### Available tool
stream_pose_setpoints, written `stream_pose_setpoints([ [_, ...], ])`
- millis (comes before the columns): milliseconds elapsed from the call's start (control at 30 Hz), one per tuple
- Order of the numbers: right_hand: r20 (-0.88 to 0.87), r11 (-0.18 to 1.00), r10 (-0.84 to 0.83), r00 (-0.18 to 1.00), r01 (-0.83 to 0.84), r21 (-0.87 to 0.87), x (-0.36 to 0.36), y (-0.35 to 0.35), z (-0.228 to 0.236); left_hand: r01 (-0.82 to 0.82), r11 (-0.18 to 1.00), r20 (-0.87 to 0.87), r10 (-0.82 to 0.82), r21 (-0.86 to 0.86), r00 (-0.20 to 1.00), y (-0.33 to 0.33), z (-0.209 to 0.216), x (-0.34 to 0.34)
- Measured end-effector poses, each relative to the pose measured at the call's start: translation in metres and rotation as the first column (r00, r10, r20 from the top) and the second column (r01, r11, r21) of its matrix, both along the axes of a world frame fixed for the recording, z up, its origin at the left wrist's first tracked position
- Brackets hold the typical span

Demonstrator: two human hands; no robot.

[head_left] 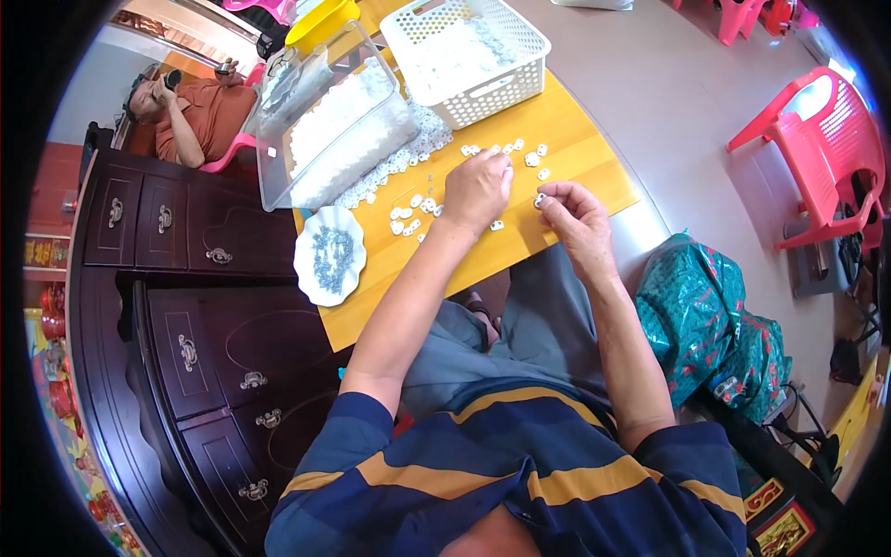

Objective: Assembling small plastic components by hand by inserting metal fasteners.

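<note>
My right hand point(583, 223) pinches a small white plastic piece with dark spots point(539, 200) between thumb and fingertips, just above the table's near right edge. To its left, my left hand point(479, 193) is closed with its knuckles up, low over the wooden table point(575, 139). Its fingertips are turned away, so whatever they grip is hidden. Similar loose white pieces point(405, 219) lie left of that hand, and several more point(532, 160) lie beyond it. A scalloped white dish point(309, 278) of tiny grey metal-looking parts stands at the table's left edge.
A clear plastic bin point(275, 176) of white parts leans at the back left, beside a white perforated basket point(506, 82). Dark drawers point(232, 218) stand on the left; green bags point(691, 297) and a pink chair point(826, 139) are on the right. Another person point(209, 111) sits beyond the bin.
</note>
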State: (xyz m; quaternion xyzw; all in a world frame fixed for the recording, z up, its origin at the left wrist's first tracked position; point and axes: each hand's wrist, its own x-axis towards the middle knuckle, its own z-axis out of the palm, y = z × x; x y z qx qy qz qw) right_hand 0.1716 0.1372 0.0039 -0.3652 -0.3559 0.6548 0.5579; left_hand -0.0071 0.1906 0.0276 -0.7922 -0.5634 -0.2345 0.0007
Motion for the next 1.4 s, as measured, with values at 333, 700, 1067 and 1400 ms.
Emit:
stream_pose_setpoints([
  [333,-0.005,1.0,0.022,1.0,-0.022,0.003,0.0,0.0,-0.002,0.254,0.833,0.833,0.364,-0.492,0.417,-0.048,0.022,-0.001],
  [700,0.008,0.987,0.164,0.986,-0.164,0.006,-0.004,-0.007,0.009,0.231,0.903,0.818,0.189,-0.363,0.544,-0.077,0.023,-0.007],
  [1067,0.028,0.981,0.196,0.98,-0.196,-0.002,-0.004,-0.007,0.009,0.243,0.912,0.812,0.143,-0.33,0.566,-0.08,0.03,-0.003],
  [1400,0.028,0.976,0.216,0.976,-0.217,0.005,-0.004,-0.008,0.01,0.219,0.909,0.747,0.134,-0.354,0.651,-0.08,0.031,-0.003],
])
